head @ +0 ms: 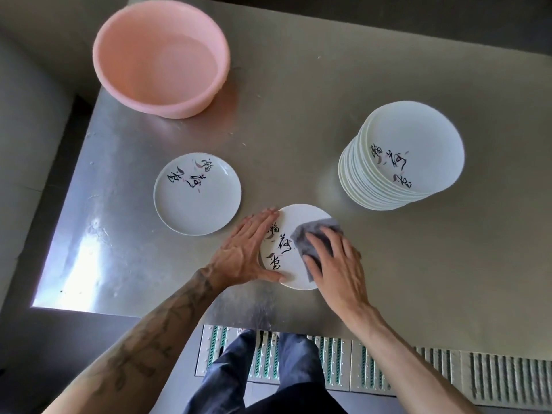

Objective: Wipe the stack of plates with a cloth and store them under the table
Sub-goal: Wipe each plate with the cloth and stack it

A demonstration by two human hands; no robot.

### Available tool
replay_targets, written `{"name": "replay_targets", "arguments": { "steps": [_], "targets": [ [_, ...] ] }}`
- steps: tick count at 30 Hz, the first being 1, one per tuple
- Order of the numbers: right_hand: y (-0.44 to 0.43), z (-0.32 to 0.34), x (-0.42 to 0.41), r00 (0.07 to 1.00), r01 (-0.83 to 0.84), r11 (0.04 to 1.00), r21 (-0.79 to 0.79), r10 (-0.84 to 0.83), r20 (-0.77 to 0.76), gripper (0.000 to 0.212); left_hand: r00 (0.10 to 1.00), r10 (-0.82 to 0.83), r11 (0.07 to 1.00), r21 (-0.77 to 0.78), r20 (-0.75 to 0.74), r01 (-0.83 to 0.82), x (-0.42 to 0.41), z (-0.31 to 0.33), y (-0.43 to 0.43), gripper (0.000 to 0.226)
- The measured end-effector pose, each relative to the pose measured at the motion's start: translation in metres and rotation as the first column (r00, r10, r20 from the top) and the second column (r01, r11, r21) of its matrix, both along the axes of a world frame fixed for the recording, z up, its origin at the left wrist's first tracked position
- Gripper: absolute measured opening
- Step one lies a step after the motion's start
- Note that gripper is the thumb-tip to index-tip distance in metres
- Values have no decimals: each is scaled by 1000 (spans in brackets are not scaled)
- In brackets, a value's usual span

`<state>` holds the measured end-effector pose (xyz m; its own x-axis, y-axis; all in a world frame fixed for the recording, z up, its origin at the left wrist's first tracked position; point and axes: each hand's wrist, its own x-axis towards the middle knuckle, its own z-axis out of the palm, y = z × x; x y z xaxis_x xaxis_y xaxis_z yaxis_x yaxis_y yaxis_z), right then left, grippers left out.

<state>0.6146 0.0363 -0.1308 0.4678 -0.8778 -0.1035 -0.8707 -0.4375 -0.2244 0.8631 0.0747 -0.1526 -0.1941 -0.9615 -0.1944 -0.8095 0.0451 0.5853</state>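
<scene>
Nearest to me, the person's legs in dark trousers (263,375) are standing on a slotted metal floor grate (373,363) at the front edge of the steel table (298,130). Just past that edge, I am watching both bare hands working on one white plate (298,215) with black brush lettering, which is lying flat on the tabletop. The left hand (248,249) is lying flat against the plate's left rim, fingers straight and together and the thumb reaching along the near rim, so it is bracing the plate rather than gripping it. The right hand (337,261) is pressing a grey cloth (313,234) down on the right half of the plate with spread, nearly straight fingers; the cloth is sticking out beyond the fingertips.

Just beyond the left hand, a single matching plate (197,194) is sitting face up on the table, close to the wiped plate but apart from it. Farther back on the right, the stack of plates (401,156) is standing well apart, leaning slightly. At the far left corner, a pink plastic basin (161,58) is resting on the table.
</scene>
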Motion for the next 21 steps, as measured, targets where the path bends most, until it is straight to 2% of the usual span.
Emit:
{"name": "replay_targets", "arguments": {
  "steps": [2,5,9,11,14,17,19,21],
  "targets": [
    [28,1,-13,1000,-15,1000,25,15,26,42,1000,-10,1000,3,13,10,-1,1,0,141],
    [41,2,-11,991,-127,990,53,125,41,40,999,-23,999,29,29,22,0,3,-1,144],
    [4,3,14,996,75,996,54,-78,46,47,998,-22,999,43,62,20,-5,3,0,145],
    [-13,2,35,995,72,994,82,-77,65,47,998,-9,1000,29,63,7,-6,2,0,145],
    [-14,0,54,983,-136,984,117,119,139,46,999,9,1000,-6,43,-8,-6,3,0,142],
    [-1,-2,37,909,-399,916,47,388,153,40,999,-4,1000,-16,39,4,-4,1,0,143],
    [4,-5,20,875,-472,880,50,460,151,39,998,-26,1000,14,63,25,-4,1,1,146],
    [1,-7,15,883,-461,885,64,451,131,42,997,-23,999,24,77,21,-5,1,1,147]
  ]
}}
